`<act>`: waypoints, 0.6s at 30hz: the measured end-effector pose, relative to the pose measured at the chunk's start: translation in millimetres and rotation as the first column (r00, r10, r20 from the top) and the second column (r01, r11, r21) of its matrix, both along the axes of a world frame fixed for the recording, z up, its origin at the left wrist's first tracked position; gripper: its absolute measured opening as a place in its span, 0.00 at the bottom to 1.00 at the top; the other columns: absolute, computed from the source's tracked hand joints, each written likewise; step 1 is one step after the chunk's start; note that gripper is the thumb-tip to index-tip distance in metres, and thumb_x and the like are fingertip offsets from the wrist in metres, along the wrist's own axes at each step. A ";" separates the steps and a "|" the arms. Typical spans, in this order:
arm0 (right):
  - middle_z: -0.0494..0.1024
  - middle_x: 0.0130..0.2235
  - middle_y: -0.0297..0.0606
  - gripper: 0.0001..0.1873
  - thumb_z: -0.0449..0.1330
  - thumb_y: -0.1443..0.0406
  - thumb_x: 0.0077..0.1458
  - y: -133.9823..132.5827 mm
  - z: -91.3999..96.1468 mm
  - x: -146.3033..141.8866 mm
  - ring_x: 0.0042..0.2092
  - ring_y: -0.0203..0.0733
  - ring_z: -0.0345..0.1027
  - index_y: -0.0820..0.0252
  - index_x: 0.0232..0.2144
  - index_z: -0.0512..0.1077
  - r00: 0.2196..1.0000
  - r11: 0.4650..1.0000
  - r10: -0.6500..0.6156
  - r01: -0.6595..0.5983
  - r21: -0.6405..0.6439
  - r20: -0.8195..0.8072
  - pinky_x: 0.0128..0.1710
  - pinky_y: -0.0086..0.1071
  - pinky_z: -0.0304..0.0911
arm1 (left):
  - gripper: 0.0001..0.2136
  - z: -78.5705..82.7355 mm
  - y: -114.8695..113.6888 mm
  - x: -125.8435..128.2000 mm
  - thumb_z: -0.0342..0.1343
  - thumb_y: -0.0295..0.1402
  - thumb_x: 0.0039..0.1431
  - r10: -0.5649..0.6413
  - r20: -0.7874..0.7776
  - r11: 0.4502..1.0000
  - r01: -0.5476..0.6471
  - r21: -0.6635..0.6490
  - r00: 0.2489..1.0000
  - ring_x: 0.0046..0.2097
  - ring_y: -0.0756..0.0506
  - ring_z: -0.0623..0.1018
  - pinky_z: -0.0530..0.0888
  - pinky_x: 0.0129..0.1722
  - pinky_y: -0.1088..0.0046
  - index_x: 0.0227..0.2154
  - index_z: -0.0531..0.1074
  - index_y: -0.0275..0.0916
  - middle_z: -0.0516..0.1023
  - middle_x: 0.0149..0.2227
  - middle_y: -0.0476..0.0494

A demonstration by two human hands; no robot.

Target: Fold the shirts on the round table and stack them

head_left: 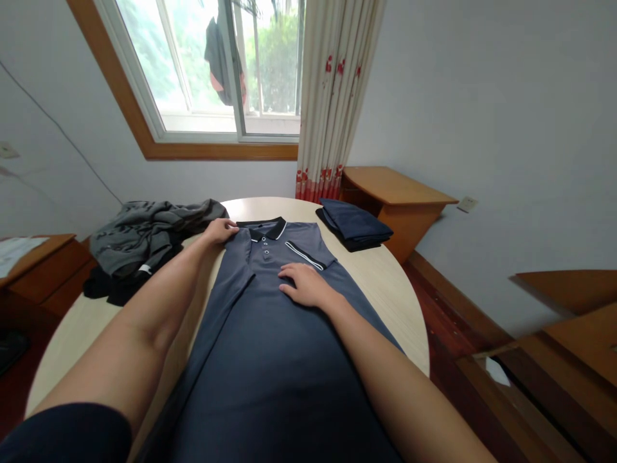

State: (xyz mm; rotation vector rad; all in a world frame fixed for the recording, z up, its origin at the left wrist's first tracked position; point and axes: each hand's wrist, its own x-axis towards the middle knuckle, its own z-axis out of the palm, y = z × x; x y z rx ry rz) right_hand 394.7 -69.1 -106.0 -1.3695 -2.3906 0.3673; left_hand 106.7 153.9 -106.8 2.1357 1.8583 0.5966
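A dark blue-grey polo shirt [270, 334] lies spread on the round table, its black, white-edged collar at the far end. The sleeve at the right is folded inward over the chest, showing its striped cuff. My left hand [222, 231] is at the shirt's left shoulder, near the collar, with its fingers closed on the fabric's edge. Flat on the chest, just below the striped cuff, rests my right hand [304, 285], its fingers apart and holding nothing. The shirt's lower end runs out of view toward me.
Crumpled grey and black clothes [144, 235] are heaped at the table's left. Folded dark garments [354, 223] lie stacked at its far right. A wooden desk [398, 186] stands behind them, beside a patterned curtain [332, 96]. The pale table's edge [418, 315] curves along the right.
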 end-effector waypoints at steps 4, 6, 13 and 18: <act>0.74 0.60 0.46 0.19 0.62 0.61 0.60 0.4 -1.7 -0.4 0.61 0.53 0.67 0.57 0.52 0.77 1.000 1.000 0.005 -0.005 -0.005 -0.005 0.62 0.47 0.59 | 0.11 7.2 7.5 -11.8 0.60 0.41 0.55 0.034 0.059 0.998 -0.037 0.045 0.998 0.42 0.41 0.81 0.73 0.43 0.70 0.32 0.81 0.39 0.84 0.38 0.40; 0.73 0.60 0.46 0.19 0.62 0.60 0.60 0.3 -1.8 -0.5 0.61 0.53 0.66 0.57 0.53 0.76 1.000 1.000 0.006 -0.006 -0.011 -0.002 0.62 0.47 0.59 | 0.11 10.0 11.2 -15.2 0.60 0.41 0.55 0.053 0.046 0.996 -0.056 0.068 0.998 0.44 0.41 0.80 0.73 0.44 0.70 0.33 0.81 0.39 0.84 0.39 0.40; 0.72 0.61 0.46 0.19 0.61 0.61 0.61 0.4 -2.8 0.0 0.62 0.52 0.64 0.58 0.54 0.76 1.000 1.000 -0.001 0.001 -0.028 -0.006 0.63 0.47 0.58 | 0.17 6.7 -6.2 -4.5 0.52 0.41 0.61 0.052 -0.116 0.979 -0.028 0.201 0.992 0.49 0.40 0.78 0.72 0.49 0.69 0.41 0.82 0.38 0.80 0.48 0.36; 0.72 0.61 0.47 0.19 0.61 0.61 0.61 1.0 -4.6 -1.4 0.62 0.51 0.64 0.58 0.54 0.76 1.000 1.000 0.002 -0.002 -0.019 -0.002 0.64 0.46 0.57 | 0.25 -8.7 -43.9 9.7 0.45 0.48 0.64 -0.186 -0.276 0.971 0.219 0.095 0.943 0.57 0.39 0.74 0.67 0.59 0.69 0.52 0.78 0.37 0.78 0.54 0.37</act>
